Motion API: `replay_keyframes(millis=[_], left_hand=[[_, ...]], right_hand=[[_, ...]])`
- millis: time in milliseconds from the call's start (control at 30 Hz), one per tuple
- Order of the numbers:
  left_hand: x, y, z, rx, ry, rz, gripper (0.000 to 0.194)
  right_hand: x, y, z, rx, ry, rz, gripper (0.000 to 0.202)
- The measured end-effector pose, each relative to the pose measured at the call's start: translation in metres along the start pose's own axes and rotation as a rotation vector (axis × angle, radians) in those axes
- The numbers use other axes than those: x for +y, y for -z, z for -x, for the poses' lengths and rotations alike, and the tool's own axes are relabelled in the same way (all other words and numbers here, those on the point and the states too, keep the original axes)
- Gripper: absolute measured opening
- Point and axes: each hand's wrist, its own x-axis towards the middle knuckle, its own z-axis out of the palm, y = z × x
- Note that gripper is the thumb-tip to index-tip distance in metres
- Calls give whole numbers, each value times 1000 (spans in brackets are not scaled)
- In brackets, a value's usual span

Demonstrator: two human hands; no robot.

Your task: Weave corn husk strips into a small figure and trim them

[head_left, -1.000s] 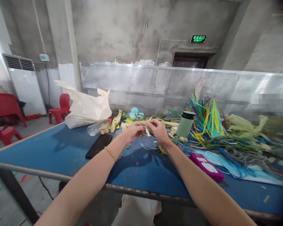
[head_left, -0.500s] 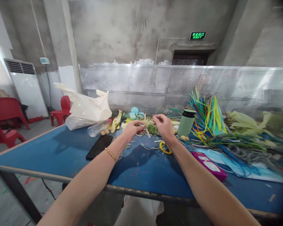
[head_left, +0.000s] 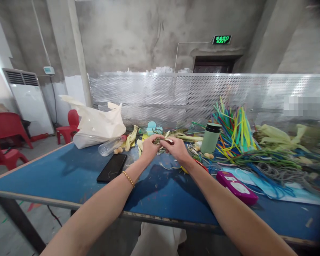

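Cream-coloured, thin, flat fibrous strips (head_left: 167, 134) lie between the left hand (head_left: 150, 146) and the right hand (head_left: 178, 148), pinched at the fingertips of both; neither is nearer. One visible end points far, another right, over the blue-topped table (head_left: 77, 174). Surfaces appear pale and smooth; fingers conceal the remainder.

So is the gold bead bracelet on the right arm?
No, the gold bead bracelet circles the left arm; the right arm shows none.

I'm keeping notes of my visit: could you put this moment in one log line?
left hand: holding pale strips | right hand: on same strips | near left forearm: black phone | beyond right wrist: green bottle
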Motion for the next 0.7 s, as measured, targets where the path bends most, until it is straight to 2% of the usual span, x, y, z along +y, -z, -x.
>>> replay_keyframes(millis=[133, 267, 400, 533, 600, 700], left_hand=[[4, -1, 1, -51, 17, -49, 25], [6, -2, 1, -120, 80, 5, 29], [7, -2, 1, -70, 196, 144, 22], [8, 0, -1, -56, 290, 244, 28], [8, 2, -1, -83, 326, 283, 29], [8, 4, 0, -104, 333, 304, 27]], right_hand=[[7, 5, -5, 68, -42, -27, 24], [10, 9, -9, 50, -41, 61, 19], [6, 10, -8, 10, 87, 235, 14], [2, 10, -5, 9, 216, 328, 10], [1, 10, -5, 3, 195, 291, 9], [1, 8, -4, -39, 88, 151, 7]])
